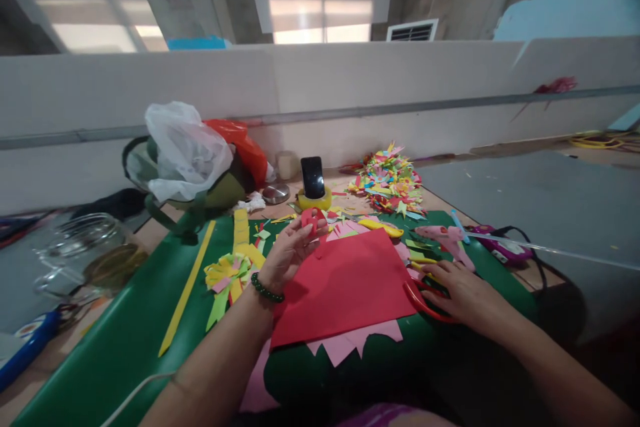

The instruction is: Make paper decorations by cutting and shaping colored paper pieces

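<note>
My left hand (295, 250), with a dark green bead bracelet on its wrist, pinches a small red strip (311, 219) above the far left corner of a red sheet (345, 283). The red sheet lies flat over pink zigzag-cut pieces (337, 350). At the sheet's right edge, my right hand (460, 290) has its fingers around the red-handled scissors (423, 303); the blades are hard to make out. Just beyond that hand is a pink glue gun (447, 237). A yellow-handled tool (383, 227) rests at the sheet's far edge.
Left of the sheet are a yellow-green paper flower (230, 273) and a long yellow strip (187, 287) on the green mat (125, 320). Behind stand a phone (313, 177), a colourful paper heap (387, 180) and a bag (200, 187). A glass jug (90, 253) is at left.
</note>
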Motion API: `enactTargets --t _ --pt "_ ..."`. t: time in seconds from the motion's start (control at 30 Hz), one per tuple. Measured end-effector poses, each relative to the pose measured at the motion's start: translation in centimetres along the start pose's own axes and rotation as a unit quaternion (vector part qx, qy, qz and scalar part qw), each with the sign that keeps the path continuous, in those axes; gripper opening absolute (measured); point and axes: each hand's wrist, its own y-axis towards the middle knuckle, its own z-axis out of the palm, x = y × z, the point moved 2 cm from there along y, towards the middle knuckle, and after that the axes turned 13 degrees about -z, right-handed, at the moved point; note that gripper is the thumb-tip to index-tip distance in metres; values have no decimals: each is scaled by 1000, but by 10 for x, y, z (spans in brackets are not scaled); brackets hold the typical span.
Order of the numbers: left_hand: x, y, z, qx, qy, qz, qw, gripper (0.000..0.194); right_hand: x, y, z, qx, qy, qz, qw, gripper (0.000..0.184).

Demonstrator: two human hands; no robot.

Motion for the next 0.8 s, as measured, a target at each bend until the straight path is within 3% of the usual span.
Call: enactTargets --t 0.17,0.3,0.37,0.47,0.63,0.8 --pt "10 -6 10 55 38 -19 998 26 48 46 -41 -174 -21 -130 976 29" --pt "17 -8 18 91 39 -9 995 33 90 96 -40 -241 17 -247 938 29" --pt "20 -8 19 83 18 1 996 29 102 112 -32 -247 61 -284 924 24" --pt "24 -6 20 85 -13 0 996 25 108 123 -23 -257 109 -273 921 11" --pt "18 -5 18 96 -67 -6 993 18 109 109 -19 -240 84 -302 919 18" --pt "3 0 3 -12 -110 -28 993 9 114 75 2 -140 117 -319 930 22"
